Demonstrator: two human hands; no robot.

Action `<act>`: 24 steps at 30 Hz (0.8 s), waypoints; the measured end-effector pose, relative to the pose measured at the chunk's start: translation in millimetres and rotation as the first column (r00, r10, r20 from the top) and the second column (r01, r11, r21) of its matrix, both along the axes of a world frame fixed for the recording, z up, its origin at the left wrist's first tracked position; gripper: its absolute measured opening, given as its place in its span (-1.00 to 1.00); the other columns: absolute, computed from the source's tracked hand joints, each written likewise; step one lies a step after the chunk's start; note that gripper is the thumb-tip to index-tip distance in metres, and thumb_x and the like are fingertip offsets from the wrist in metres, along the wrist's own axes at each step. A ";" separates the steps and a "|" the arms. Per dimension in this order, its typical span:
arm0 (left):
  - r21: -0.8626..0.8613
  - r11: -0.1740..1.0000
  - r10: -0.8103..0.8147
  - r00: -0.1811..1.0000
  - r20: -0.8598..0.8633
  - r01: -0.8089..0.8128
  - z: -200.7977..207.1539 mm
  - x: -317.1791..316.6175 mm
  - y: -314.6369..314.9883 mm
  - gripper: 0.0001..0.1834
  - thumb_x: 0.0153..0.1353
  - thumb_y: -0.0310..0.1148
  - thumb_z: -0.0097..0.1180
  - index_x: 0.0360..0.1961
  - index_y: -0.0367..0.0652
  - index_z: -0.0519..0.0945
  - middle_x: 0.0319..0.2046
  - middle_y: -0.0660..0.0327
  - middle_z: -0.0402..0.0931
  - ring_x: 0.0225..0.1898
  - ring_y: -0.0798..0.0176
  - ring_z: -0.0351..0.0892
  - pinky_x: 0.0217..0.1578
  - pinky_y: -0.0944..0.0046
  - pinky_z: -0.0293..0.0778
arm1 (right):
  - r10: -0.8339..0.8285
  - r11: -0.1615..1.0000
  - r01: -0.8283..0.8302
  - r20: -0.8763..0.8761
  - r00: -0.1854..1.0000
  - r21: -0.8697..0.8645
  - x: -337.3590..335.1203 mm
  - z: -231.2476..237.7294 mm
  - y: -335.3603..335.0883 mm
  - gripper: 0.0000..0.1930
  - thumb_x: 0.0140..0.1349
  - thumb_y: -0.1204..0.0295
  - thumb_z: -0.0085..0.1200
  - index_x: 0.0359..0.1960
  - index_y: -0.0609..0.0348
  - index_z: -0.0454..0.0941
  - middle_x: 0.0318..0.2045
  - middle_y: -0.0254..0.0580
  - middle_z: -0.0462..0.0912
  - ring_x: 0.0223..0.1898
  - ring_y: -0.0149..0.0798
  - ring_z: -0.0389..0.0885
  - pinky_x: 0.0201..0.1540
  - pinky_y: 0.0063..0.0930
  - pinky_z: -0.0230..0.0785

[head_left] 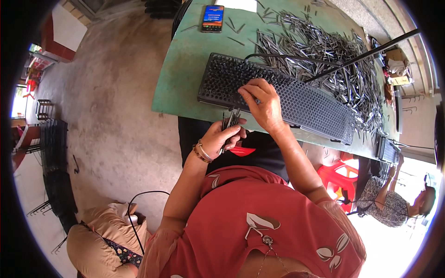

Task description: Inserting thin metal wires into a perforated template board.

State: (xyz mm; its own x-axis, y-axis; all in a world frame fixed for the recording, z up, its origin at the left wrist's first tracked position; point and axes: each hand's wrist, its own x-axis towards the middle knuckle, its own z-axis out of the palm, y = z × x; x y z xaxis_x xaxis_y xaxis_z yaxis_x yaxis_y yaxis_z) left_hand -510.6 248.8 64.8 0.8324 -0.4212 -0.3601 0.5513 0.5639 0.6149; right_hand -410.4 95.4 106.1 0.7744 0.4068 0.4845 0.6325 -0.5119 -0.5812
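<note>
My left hand (217,139) is closed around a bundle of thin dark metal rods (232,119), which stick up between thumb and fingers just off the near table edge. Over a long black tray full of round holes (315,107), my right hand (266,104) bends down with thumb and fingertips pinched together. Whatever sits in that pinch is too small to make out. Dark pieces fill many holes in the tray's left part, while bare holes show on its right. Behind the tray spreads a large loose pile of similar rods (320,51).
The green table (178,69) carries a phone (212,18) and a few stray rods at its far left. A black bar (366,54) crosses above the pile. Red stools (340,173) stand at right, near another person (391,199) at a second tray. Someone in tan clothing (102,236) is at lower left.
</note>
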 end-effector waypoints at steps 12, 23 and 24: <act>0.022 0.999 0.038 0.998 0.049 -0.039 16.0 1.0 -6.9 -0.75 0.29 -0.34 0.02 -0.08 -0.26 0.49 -0.44 0.30 0.42 -0.60 0.58 0.17 -0.65 0.53 0.13 | 0.134 0.979 -0.093 -0.225 0.965 0.182 -7.0 1.1 -7.4 -0.84 0.10 0.44 0.21 -0.28 0.21 0.65 -0.32 -0.18 0.56 -0.33 -0.24 0.53 -0.25 -0.39 0.36; 0.061 0.994 -0.097 0.991 0.090 0.092 9.0 10.6 -20.0 -0.72 0.32 -0.34 -0.01 -0.01 -0.23 0.44 -0.49 0.39 0.34 -0.59 0.61 0.13 -0.68 0.57 0.03 | 0.055 0.979 0.077 -0.605 0.794 0.191 -1.9 10.5 -34.5 -0.78 0.17 0.34 0.19 -0.35 0.31 0.62 -0.60 -0.30 0.54 -0.53 -0.53 0.37 -0.49 -0.56 0.25; 0.059 0.993 -0.103 0.990 0.100 0.098 6.9 12.2 -20.7 -0.74 0.32 -0.32 0.00 -0.02 -0.18 0.45 -0.46 0.37 0.38 -0.60 0.62 0.14 -0.68 0.58 0.05 | 0.058 0.973 0.091 -0.605 0.794 0.212 0.5 6.8 -35.5 -0.74 0.19 0.30 0.18 -0.35 0.31 0.61 -0.67 -0.34 0.50 -0.58 -0.55 0.29 -0.54 -0.58 0.18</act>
State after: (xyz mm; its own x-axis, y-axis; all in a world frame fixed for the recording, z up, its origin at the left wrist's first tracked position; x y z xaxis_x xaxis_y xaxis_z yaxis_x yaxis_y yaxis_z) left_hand -498.3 228.2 71.6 0.8206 -0.4870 -0.2992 0.5359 0.4734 0.6991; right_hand -409.9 59.9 112.9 0.9431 0.3324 -0.0108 0.1063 -0.3320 -0.9373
